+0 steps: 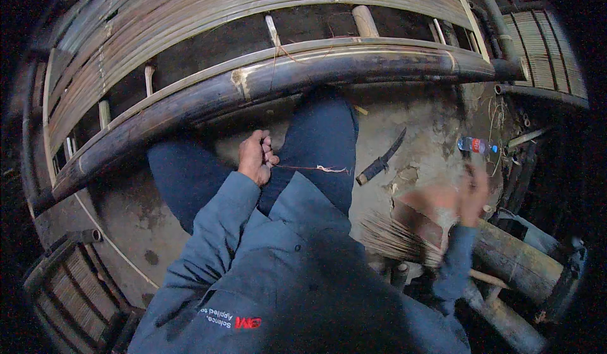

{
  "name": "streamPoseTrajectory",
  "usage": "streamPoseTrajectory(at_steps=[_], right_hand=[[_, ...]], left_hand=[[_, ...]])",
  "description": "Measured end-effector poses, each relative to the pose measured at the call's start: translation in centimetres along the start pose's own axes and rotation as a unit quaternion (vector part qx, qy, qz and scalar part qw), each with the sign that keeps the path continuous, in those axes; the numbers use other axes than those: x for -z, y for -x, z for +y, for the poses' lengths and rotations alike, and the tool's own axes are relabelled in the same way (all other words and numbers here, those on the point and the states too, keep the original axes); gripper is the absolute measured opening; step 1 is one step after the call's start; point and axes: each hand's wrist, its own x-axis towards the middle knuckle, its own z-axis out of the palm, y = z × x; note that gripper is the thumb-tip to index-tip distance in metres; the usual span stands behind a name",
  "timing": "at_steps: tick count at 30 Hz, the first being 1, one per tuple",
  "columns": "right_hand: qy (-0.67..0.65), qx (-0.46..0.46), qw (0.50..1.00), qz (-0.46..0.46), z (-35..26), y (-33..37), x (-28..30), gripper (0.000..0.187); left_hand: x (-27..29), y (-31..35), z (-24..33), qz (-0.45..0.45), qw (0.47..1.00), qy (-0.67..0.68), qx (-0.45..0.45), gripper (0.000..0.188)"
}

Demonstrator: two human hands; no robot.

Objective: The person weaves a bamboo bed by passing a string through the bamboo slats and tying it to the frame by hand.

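My left hand [255,158] is closed over my lap, gripping one end of a thin reddish strand [294,167]. The strand runs right across my thigh, with a pale frayed bit near its far end; whether it is wire or cord I cannot tell. Out to the right, my right hand [471,196] is smeared by motion, so its fingers do not show clearly. It is above the floor, between a small plastic bottle [473,144] and a bundle of thin sticks [398,239]. A curved, dark-bladed knife [382,160] lies on the floor right of my knee.
A thick dark bamboo pole [303,69] edges a slatted bamboo frame [208,12] across my front, just beyond my knees. Cut bamboo lengths [518,259] lie at the lower right. Another slatted bamboo piece [76,284] stands at the lower left.
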Motion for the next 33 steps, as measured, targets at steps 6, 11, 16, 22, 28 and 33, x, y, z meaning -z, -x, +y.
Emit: streamPoseTrajectory(at_steps=[6,11,16,22,28,33], right_hand=[[-0.200,0.192,0.948,-0.153,-22.9,6.3,-13.6,0.013],[-0.159,0.200,0.949,-0.185,-24.6,6.5,-15.7,0.014],[-0.100,0.224,0.947,-0.210,-24.1,6.9,-16.1,0.013],[-0.091,0.195,0.947,-0.240,-24.6,6.6,-16.3,0.014],[-0.051,0.222,0.946,-0.229,-22.0,7.1,-15.4,0.015],[0.043,0.217,0.966,-0.135,-15.5,6.0,-13.1,0.016]], left_hand=[[-0.4,0.6,0.5,-0.015,1.000,-0.015,0.013,0.022],[-0.3,1.0,0.5,-0.035,0.999,-0.025,0.003,0.025],[-0.9,1.8,0.6,-0.024,0.999,-0.020,-0.012,0.024],[-0.5,1.6,0.6,-0.050,0.998,-0.039,-0.011,0.019],[-1.6,3.0,-0.5,-0.053,0.997,-0.040,-0.025,0.016],[-1.7,2.4,-1.5,-0.054,0.998,-0.020,-0.030,0.015]])
